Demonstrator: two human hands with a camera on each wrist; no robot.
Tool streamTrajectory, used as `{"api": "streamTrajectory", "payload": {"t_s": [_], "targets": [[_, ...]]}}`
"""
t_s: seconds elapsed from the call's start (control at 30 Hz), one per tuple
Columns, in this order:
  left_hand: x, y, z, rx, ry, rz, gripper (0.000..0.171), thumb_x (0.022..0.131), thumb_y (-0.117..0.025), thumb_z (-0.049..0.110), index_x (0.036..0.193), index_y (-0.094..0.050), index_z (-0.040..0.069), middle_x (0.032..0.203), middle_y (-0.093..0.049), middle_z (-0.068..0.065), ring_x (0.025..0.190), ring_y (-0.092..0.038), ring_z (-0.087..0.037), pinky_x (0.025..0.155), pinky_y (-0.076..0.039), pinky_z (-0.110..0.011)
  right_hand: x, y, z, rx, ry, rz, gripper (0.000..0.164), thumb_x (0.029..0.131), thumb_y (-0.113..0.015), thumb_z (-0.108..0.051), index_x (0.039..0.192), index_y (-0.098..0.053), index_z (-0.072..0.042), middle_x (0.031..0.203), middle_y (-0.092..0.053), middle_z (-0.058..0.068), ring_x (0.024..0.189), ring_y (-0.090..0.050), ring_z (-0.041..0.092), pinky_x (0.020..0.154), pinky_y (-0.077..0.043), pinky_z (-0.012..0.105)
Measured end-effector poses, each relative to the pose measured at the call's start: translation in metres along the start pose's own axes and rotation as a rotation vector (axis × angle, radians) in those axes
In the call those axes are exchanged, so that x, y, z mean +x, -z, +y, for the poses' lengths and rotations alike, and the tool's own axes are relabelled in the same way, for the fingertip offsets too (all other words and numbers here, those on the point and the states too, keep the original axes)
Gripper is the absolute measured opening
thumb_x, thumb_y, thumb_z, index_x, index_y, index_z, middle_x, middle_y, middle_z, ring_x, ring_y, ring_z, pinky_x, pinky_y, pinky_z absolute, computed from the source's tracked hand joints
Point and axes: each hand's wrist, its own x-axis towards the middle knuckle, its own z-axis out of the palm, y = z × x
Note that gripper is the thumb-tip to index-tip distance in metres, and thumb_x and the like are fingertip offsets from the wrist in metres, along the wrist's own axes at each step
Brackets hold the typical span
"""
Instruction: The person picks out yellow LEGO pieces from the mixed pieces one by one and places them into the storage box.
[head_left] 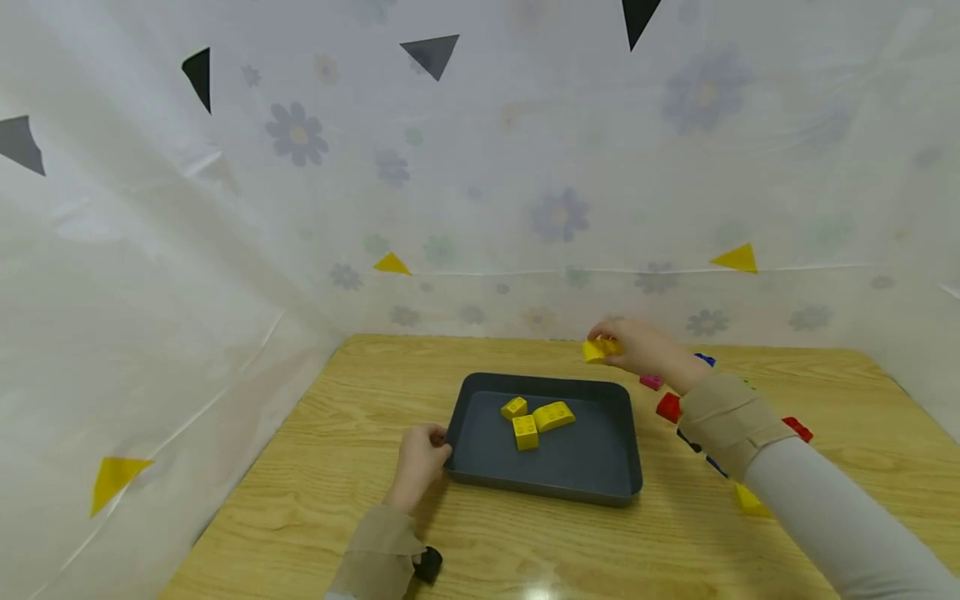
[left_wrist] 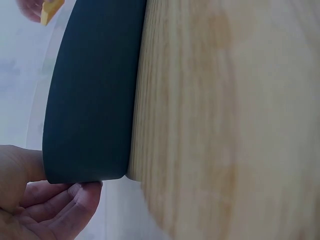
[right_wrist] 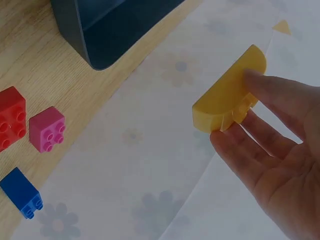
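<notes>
A yellow toy brick point(right_wrist: 225, 95) with a curved side is pinched between the thumb and fingers of my right hand point(head_left: 637, 346), raised above the table behind the tray's back right corner. My left hand point(head_left: 420, 458) grips the left wall of the dark grey tray point(head_left: 592, 475); in the left wrist view the thumb of that hand point(left_wrist: 45, 200) is at the rim and its fingers lie against the outer wall. Inside the tray lie a small yellow brick point(head_left: 514, 407), a square yellow brick point(head_left: 526, 433) and a longer rounded yellow brick point(head_left: 554, 416), close together.
Right of the tray, partly behind my right arm, lie a pink brick point(right_wrist: 47, 129), a red brick point(right_wrist: 11, 117), a blue brick point(right_wrist: 21, 192), another red brick point(head_left: 797, 429) and a yellow brick point(head_left: 752, 502). A flower-patterned sheet point(head_left: 480, 167) hangs behind the wooden table point(head_left: 300, 500).
</notes>
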Motion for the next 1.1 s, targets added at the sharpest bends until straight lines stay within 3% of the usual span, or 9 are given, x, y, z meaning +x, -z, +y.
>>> {"api": "streamTrajectory", "payload": {"t_s": [0.27,0.47,0.73,0.9,1.1], "targets": [[0.000,0.000,0.001,0.007,-0.004,0.008,0.016,0.075,-0.061,-0.008,0.090,-0.066,-0.009,0.076,-0.062,-0.012,0.069,-0.058,-0.020,0.058,-0.049,-0.030,0.003,-0.008,-0.017,0.063,0.099,-0.078,0.031,0.077,-0.069,-0.001,0.107,-0.061,0.001,0.102,-0.060,0.017,0.091,-0.057,0.031,0.078,-0.049,0.042],[0.000,-0.001,0.001,0.005,-0.011,0.007,0.016,0.075,-0.061,-0.008,0.090,-0.066,-0.009,0.076,-0.062,-0.012,0.070,-0.058,-0.021,0.058,-0.049,-0.030,0.005,-0.018,-0.025,0.110,0.036,-0.227,0.030,0.077,-0.068,0.000,0.107,-0.060,-0.002,0.103,-0.059,0.015,0.094,-0.055,0.032,0.079,-0.048,0.041],[0.000,-0.001,0.001,-0.010,-0.004,0.004,0.016,0.076,-0.061,-0.008,0.092,-0.066,-0.009,0.077,-0.062,-0.013,0.071,-0.058,-0.022,0.059,-0.049,-0.031,0.006,-0.034,-0.035,0.083,0.029,-0.358,0.028,0.075,-0.070,-0.001,0.102,-0.062,-0.006,0.094,-0.059,0.008,0.083,-0.055,0.023,0.075,-0.048,0.038],[-0.001,-0.001,0.000,-0.012,-0.015,-0.002,0.017,0.076,-0.061,-0.008,0.092,-0.066,-0.009,0.078,-0.062,-0.013,0.070,-0.058,-0.022,0.058,-0.049,-0.031,0.009,-0.047,-0.040,0.089,-0.019,-0.470,0.029,0.076,-0.069,0.002,0.102,-0.061,-0.006,0.097,-0.058,0.010,0.089,-0.054,0.025,0.079,-0.048,0.039],[-0.001,-0.002,0.000,-0.012,-0.018,0.002,0.017,0.075,-0.061,-0.009,0.091,-0.066,-0.009,0.077,-0.062,-0.013,0.070,-0.058,-0.021,0.058,-0.049,-0.030,0.010,-0.058,-0.050,0.091,-0.091,-0.536,0.031,0.075,-0.070,0.004,0.102,-0.062,-0.008,0.100,-0.057,0.011,0.089,-0.053,0.026,0.080,-0.048,0.042]]}}
